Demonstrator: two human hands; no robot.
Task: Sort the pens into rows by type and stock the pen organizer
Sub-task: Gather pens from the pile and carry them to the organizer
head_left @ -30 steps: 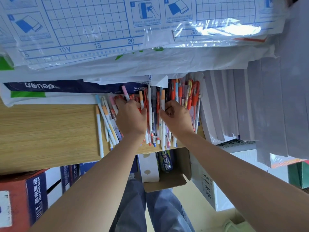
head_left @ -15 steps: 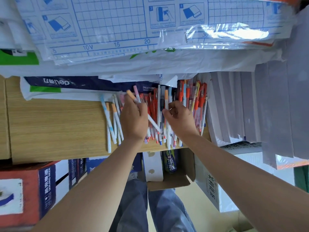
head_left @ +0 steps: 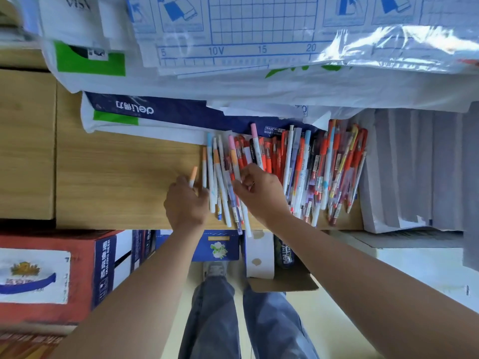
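A heap of pens (head_left: 308, 172), mostly red with some white and pastel ones, lies on the wooden shelf (head_left: 124, 177). To its left sits a small group of white pens with pastel caps (head_left: 216, 177). My left hand (head_left: 185, 203) holds a white pen with an orange cap (head_left: 193, 176) at the left edge of that group. My right hand (head_left: 261, 193) pinches a pen with an orange and pink cap (head_left: 233, 156) in the heap's left part. No pen organizer is visible.
Plastic-wrapped paper packs (head_left: 233, 35) and a deli packet (head_left: 145, 110) overhang the shelf's back. Stacked grey paper (head_left: 420, 164) borders the heap on the right. Cardboard boxes (head_left: 51, 275) stand below the shelf, beside an open box (head_left: 282, 278).
My left hand moved left out of the heap with the orange-capped pen. My right hand shifted left onto the pastel-capped pen. The camera moved closer and leftward.
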